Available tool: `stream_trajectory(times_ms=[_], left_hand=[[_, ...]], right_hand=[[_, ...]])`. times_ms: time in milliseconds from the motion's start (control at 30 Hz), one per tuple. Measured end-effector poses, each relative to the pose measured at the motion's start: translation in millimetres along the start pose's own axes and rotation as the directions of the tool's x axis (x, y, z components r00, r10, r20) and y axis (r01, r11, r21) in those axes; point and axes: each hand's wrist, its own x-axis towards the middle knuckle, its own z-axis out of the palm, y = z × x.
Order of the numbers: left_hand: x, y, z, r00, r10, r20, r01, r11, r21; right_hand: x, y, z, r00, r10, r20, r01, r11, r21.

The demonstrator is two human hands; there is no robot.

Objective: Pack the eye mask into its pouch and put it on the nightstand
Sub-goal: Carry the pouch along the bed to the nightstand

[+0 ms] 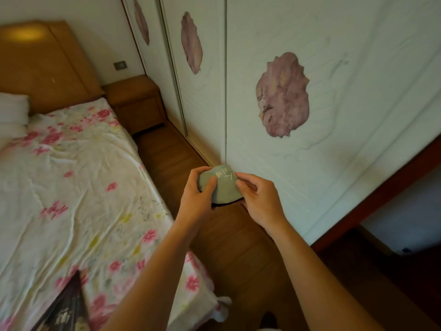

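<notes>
Pouch: we hold a grey-green pouch (224, 187) in front of us, over the wooden floor (229, 237) between bed and wardrobe; pale lettering shows on its upper face; a dark edge peeks out beneath it, and we cannot tell if that is the eye mask
Left hand: our left hand (200, 189) grips the pouch's left side, thumb on top, fingers curled round the far edge
Right hand: our right hand (256, 194) pinches the pouch's right edge between thumb and fingers
Nightstand: the brown nightstand (136, 101) stands well ahead, beside the headboard (45, 65), against the wardrobe (334, 115)
Bed: the floral sheet (78, 177) lies to our left; a dark book (64, 309) rests on its near corner
</notes>
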Motion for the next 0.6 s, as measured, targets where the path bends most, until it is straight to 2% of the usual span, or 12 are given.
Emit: stream_trajectory(times_ms=[200,400,600], left_hand=[[22,22,62,0.998,-0.011,-0.064,0.013,0.999,0.03],[55,18,59,0.982,-0.085,-0.168,0.097,0.993,0.064],[108,9,52,0.973,-0.088,-0.214,0.095,0.995,0.022]], right_hand=[[45,13,-59,0.998,-0.028,0.062,0.028,1.0,-0.005],[77,15,-51,0.988,-0.05,0.149,0.041,0.997,0.067],[135,15,-34,0.979,-0.08,0.19,0.079,0.997,0.014]])
